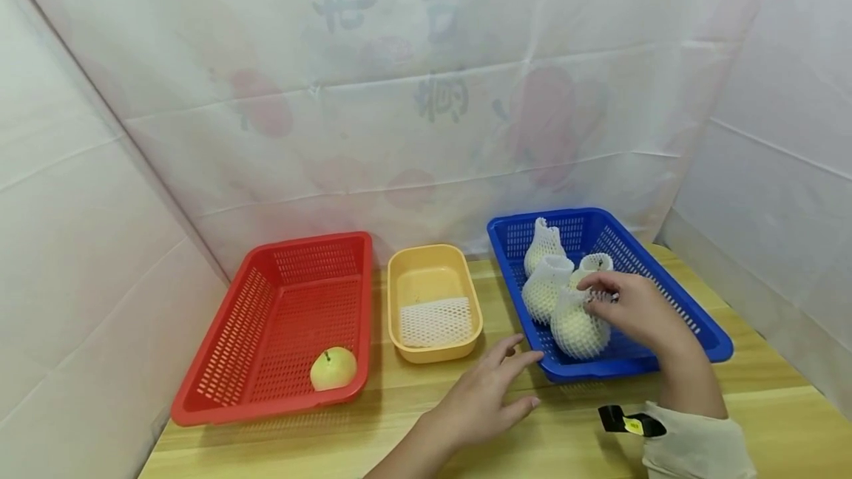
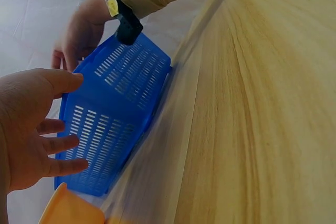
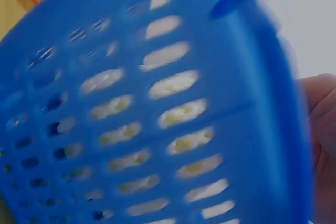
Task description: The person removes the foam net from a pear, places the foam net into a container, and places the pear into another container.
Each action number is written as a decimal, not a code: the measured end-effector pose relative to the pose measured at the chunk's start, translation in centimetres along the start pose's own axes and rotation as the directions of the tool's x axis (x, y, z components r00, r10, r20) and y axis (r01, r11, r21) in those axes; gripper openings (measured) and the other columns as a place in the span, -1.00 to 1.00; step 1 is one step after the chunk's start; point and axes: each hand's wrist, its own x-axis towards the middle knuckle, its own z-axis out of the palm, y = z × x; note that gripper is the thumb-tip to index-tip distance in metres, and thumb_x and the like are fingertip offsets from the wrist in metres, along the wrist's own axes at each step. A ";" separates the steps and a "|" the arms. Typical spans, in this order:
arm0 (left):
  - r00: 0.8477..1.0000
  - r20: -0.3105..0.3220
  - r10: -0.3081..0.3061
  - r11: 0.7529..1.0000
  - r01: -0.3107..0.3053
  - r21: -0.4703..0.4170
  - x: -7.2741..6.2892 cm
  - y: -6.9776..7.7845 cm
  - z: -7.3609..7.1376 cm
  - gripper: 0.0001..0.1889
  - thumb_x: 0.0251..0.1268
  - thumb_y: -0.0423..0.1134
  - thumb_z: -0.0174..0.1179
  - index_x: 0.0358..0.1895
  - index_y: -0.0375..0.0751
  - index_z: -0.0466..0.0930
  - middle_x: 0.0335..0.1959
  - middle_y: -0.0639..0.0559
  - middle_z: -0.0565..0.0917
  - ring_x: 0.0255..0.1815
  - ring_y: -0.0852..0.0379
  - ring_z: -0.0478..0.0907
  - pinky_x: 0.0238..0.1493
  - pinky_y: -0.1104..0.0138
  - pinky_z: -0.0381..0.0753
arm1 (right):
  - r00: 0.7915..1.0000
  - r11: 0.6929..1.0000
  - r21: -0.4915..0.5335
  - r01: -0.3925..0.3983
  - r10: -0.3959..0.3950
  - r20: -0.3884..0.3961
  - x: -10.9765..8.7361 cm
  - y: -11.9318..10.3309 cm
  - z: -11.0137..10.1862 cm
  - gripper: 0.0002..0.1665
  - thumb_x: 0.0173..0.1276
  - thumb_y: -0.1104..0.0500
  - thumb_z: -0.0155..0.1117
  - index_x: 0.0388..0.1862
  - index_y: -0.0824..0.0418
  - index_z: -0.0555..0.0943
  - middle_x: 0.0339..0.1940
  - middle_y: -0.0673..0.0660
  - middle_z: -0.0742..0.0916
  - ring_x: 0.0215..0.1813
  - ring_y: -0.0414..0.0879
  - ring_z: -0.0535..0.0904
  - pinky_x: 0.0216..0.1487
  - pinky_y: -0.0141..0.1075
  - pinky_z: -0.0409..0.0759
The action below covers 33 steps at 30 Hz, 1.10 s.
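Well, our bench (image 1: 785,405) carries the red basket (image 1: 319,309) and blue basket (image 1: 599,369), at nine and three o'clock of the yellow tray (image 1: 433,283). Our left hand (image 1: 475,399) spreads its fingers; our right hand (image 1: 635,309) bends its own at the front netted fruit (image 1: 579,333), crowded by others at the blue basket's seven o'clock, grip impossible to tell.

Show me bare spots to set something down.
Free: the red basket beyond the bare fruit; the table between red basket, yellow tray and left hand. Crowded: the left of the blue basket, with netted fruits and the right hand.
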 end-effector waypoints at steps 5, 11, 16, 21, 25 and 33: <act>1.000 0.005 -0.010 1.000 0.010 -0.018 0.0 0.0 -0.1 -0.38 0.40 0.04 0.18 0.48 0.25 0.20 0.54 0.06 0.17 0.44 0.05 0.31 0.26 0.16 0.53 | 0.989 0.996 -0.033 0.079 -0.083 -0.124 -0.6 -2.1 -0.5 -0.78 0.26 0.21 0.41 -0.11 0.03 0.70 -0.21 0.05 0.75 -0.20 -0.08 0.60 -0.38 -0.38 0.59; 0.999 0.001 -0.053 0.992 0.053 -0.113 -0.1 0.0 -0.2 -0.21 0.39 0.13 0.14 0.57 0.18 -0.05 0.55 0.10 0.15 0.48 0.09 0.26 0.35 0.14 0.45 | 0.929 0.967 -0.074 0.242 -0.253 -0.271 -1.5 -4.5 -1.2 -0.67 0.12 0.32 0.50 -0.16 0.00 0.72 -0.31 -0.08 0.74 -0.35 -0.37 0.49 -0.38 -0.50 0.51; 0.992 0.019 -0.121 0.945 0.121 -0.302 -0.2 0.3 -0.7 -0.11 0.30 0.29 0.10 0.58 0.27 -0.19 0.55 0.18 0.11 0.44 0.14 0.28 0.29 0.17 0.50 | 0.878 0.927 -0.058 0.370 -0.369 -0.304 -2.2 -6.2 -1.7 -0.54 -0.02 0.41 0.54 -0.18 -0.02 0.72 -0.31 -0.12 0.75 -0.35 -0.39 0.52 -0.32 -0.62 0.47; 0.983 -0.010 -0.183 0.867 0.157 -0.474 -0.2 0.7 -1.4 -0.08 0.21 0.28 0.22 0.54 0.39 -0.13 0.48 0.20 0.22 0.39 0.16 0.30 0.15 0.29 0.58 | 0.828 0.864 -0.016 0.504 -0.488 -0.276 -2.5 -7.5 -1.8 -0.41 -0.12 0.47 0.57 -0.16 -0.06 0.70 -0.27 -0.20 0.73 -0.32 -0.41 0.56 -0.28 -0.62 0.52; 0.978 -0.090 -0.188 0.829 0.109 -0.549 -0.3 0.9 -1.8 -0.05 0.15 0.17 0.34 0.53 0.40 -0.08 0.48 0.17 0.24 0.37 0.15 0.31 0.06 0.36 0.59 | 0.798 0.816 0.045 0.576 -0.550 -0.246 -2.6 -8.5 -1.4 -0.38 -0.14 0.49 0.56 -0.13 -0.04 0.69 -0.24 -0.19 0.73 -0.31 -0.40 0.58 -0.33 -0.58 0.54; 0.970 -0.206 -0.131 0.824 -0.009 -0.566 -0.6 0.9 -2.1 0.02 0.06 -0.05 0.49 0.54 0.24 -0.02 0.40 0.19 0.31 0.32 0.19 0.35 0.04 0.34 0.62 | 0.800 0.793 0.119 0.597 -0.577 -0.164 -2.4 -9.9 0.4 -0.45 -0.03 0.46 0.53 -0.11 -0.02 0.69 -0.18 -0.17 0.74 -0.23 -0.35 0.62 -0.25 -0.54 0.60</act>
